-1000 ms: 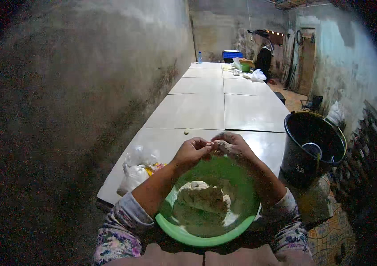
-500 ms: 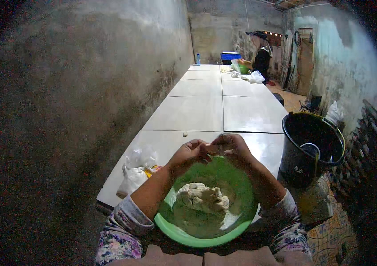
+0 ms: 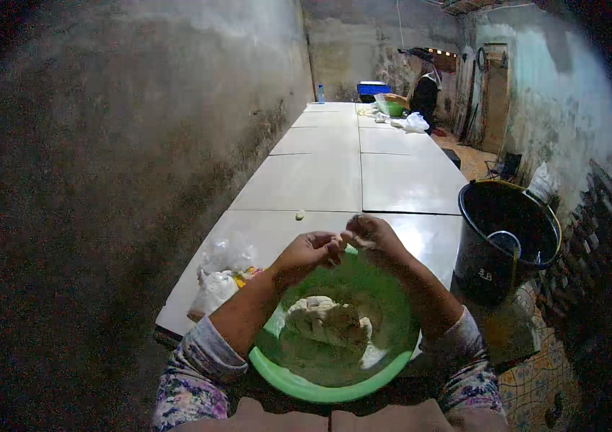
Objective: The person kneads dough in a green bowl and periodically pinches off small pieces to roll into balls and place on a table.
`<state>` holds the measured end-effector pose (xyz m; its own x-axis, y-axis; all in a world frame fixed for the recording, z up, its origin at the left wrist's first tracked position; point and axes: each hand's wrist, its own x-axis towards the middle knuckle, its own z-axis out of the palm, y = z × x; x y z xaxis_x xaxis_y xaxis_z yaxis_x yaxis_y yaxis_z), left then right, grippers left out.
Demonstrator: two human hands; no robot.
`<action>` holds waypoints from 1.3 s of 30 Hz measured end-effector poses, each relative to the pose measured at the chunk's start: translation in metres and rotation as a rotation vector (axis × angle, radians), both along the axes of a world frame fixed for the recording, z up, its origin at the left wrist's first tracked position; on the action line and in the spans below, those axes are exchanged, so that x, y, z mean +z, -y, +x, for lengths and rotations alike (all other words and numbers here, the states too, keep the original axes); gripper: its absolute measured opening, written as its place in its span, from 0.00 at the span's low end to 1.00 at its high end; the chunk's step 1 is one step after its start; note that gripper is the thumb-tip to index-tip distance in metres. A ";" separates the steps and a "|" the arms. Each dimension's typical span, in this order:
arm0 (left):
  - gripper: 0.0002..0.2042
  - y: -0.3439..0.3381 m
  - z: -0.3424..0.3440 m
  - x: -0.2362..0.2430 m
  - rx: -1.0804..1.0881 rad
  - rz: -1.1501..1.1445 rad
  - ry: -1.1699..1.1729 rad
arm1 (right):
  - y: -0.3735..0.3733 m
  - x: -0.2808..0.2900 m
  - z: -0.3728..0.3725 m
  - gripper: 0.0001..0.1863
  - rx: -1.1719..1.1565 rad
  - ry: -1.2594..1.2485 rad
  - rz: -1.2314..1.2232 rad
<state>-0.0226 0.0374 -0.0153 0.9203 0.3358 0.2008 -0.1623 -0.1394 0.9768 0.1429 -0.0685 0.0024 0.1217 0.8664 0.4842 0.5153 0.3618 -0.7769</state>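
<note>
One dough pellet point(image 3: 300, 215) is laid mid-frame, another bit point(image 3: 341, 239) is seemingly pinched by left hand point(image 3: 304, 258) and right hand point(image 3: 379, 243), fingers nearly closed; a large lump point(image 3: 324, 322) is left lower-centre.

I count two sets of fingers, one left hand's fingers point(image 3: 324, 243) and one right hand's fingers point(image 3: 362, 227), with one tiny pale bit point(image 3: 345, 237) at their tips, a bit blurry. There are two green bowls: one big bowl point(image 3: 327, 394) up close and one far bowl point(image 3: 395, 109). One big lump of dough point(image 3: 320, 317) sits in the close one. One little pale piece point(image 3: 300, 215) is on the one long desk point(image 3: 306, 180). I see two flowery sleeves point(image 3: 192, 392), one black bucket point(image 3: 482, 263), one blue bottle point(image 3: 321, 93), one blue crate point(image 3: 373, 90), one door point(image 3: 494, 104) and one other person point(image 3: 426, 97). The bags are too hard to count.
</note>
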 end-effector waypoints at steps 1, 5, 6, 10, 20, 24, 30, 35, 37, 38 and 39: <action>0.16 -0.002 0.000 -0.002 0.032 0.017 -0.013 | 0.002 0.003 -0.005 0.10 -0.016 -0.070 -0.063; 0.11 -0.017 0.004 -0.011 -0.015 0.094 0.049 | 0.004 0.007 -0.004 0.10 0.033 -0.109 -0.143; 0.11 -0.019 0.006 -0.014 -0.014 0.095 0.049 | 0.001 0.001 -0.003 0.10 0.034 -0.109 -0.143; 0.13 -0.006 0.008 -0.012 0.033 -0.072 0.070 | 0.004 0.001 0.001 0.10 0.094 -0.020 -0.052; 0.30 -0.001 -0.007 0.002 0.024 -0.039 -0.044 | 0.003 0.008 -0.004 0.11 0.149 0.122 -0.003; 0.38 0.012 -0.004 0.010 0.027 -0.141 -0.088 | 0.004 0.006 0.001 0.08 0.110 0.153 0.139; 0.18 0.003 -0.002 0.002 -0.074 -0.024 -0.072 | 0.007 0.015 -0.003 0.06 0.014 0.316 0.208; 0.15 0.003 0.001 0.004 -0.015 -0.050 -0.093 | 0.002 0.004 0.001 0.11 0.127 -0.089 0.061; 0.15 0.003 -0.003 0.005 0.114 0.090 -0.104 | 0.006 0.014 -0.005 0.16 0.111 -0.244 -0.082; 0.16 0.008 -0.004 0.008 0.174 0.215 -0.147 | 0.008 0.015 -0.006 0.16 0.046 -0.158 -0.114; 0.16 0.007 -0.003 0.005 0.174 0.214 -0.146 | 0.008 0.016 -0.007 0.16 -0.018 -0.072 -0.147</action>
